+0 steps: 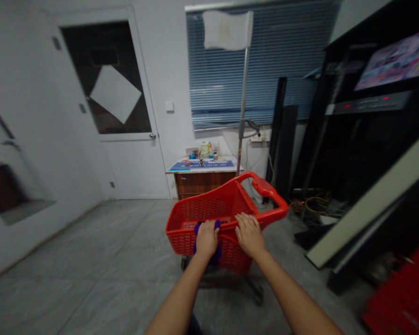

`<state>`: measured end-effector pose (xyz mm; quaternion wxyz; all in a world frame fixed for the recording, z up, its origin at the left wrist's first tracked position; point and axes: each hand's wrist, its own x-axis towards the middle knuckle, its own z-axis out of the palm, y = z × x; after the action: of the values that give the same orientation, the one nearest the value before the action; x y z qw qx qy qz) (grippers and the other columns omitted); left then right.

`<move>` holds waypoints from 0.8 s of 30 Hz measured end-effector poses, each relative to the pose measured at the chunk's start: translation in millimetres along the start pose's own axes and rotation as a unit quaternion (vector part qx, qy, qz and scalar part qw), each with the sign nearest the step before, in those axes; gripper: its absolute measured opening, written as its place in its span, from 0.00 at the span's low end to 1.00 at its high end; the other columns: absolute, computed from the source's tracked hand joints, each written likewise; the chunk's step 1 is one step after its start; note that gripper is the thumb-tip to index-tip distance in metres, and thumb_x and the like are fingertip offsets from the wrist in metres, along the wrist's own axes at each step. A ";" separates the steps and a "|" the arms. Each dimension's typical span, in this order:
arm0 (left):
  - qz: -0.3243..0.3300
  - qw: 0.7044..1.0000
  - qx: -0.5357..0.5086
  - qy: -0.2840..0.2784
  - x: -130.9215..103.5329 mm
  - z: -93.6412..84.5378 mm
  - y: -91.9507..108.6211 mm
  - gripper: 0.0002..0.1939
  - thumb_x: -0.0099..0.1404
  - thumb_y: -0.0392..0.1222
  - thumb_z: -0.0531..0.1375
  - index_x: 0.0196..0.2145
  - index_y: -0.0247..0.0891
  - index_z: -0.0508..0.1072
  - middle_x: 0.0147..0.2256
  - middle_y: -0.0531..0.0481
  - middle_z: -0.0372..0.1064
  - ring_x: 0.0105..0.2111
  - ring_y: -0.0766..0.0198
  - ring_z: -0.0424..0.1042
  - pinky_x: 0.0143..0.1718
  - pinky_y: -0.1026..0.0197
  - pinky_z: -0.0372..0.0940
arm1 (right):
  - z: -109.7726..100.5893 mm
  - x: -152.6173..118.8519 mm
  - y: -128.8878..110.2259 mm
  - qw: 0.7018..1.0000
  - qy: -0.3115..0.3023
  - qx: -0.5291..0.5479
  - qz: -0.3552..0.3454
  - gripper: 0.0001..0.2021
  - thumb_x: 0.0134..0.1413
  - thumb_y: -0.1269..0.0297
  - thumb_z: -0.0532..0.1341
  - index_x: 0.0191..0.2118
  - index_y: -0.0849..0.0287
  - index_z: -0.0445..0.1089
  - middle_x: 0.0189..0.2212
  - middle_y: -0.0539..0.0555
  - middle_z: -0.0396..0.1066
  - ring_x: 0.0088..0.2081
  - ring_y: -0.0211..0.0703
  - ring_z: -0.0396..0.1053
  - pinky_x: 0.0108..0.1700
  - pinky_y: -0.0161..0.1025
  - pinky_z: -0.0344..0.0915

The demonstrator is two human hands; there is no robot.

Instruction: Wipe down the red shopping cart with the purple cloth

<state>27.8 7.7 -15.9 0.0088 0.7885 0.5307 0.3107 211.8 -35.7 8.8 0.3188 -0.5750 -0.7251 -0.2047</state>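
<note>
A red plastic shopping cart [181, 218] with perforated basket walls stands in front of me, its red handle raised at the right. My left hand [207, 235] is closed on a purple cloth [217, 253], pressing it over the near rim of the basket. Part of the cloth hangs down the outer wall. On the same rim, nearer the handle, rests my right hand [248, 231], its fingers wrapped over the edge. Beside the handle, a pole with a white flag [226, 30] rises behind the cart.
Behind the cart is a small wooden cabinet [204, 184] with small items on top. A white door [136, 163] is at the left. Black racks, a lit screen [398, 58], a leaning pale board [373, 204], floor cables and a red object [405, 293] are on the right.
</note>
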 end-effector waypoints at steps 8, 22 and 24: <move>0.053 0.998 -0.018 -0.030 9.5 -3.5 18.5 0.17 0.69 0.36 0.51 0.54 0.36 0.68 0.52 0.42 0.70 0.53 0.57 0.67 0.58 0.54 0.57 | -2.3 0.3 -1.2 1.000 0.000 0.003 0.007 0.20 0.62 0.65 0.48 0.56 0.62 0.66 0.53 0.59 0.70 0.58 0.49 0.61 0.63 0.49 0.46; 0.042 0.998 -0.024 -0.030 9.9 -7.3 5.6 0.16 0.69 0.36 0.52 0.52 0.34 0.69 0.49 0.42 0.71 0.50 0.56 0.68 0.56 0.54 0.58 | -4.5 3.1 -8.0 0.999 -0.020 -0.006 0.035 0.19 0.62 0.65 0.51 0.55 0.63 0.67 0.54 0.58 0.69 0.58 0.47 0.60 0.64 0.45 0.44; 0.049 0.998 -0.034 -0.030 13.1 -3.5 16.3 0.17 0.68 0.36 0.52 0.53 0.35 0.69 0.50 0.42 0.71 0.50 0.57 0.68 0.55 0.55 0.59 | -4.3 2.8 -7.0 0.999 -0.019 -0.004 0.035 0.19 0.62 0.65 0.51 0.55 0.63 0.67 0.54 0.58 0.69 0.58 0.47 0.60 0.64 0.46 0.44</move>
<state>42.9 10.5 -1.1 0.0362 0.8215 0.4805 0.3048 205.6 -38.5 14.3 0.3096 -0.6055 -0.7094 -0.1854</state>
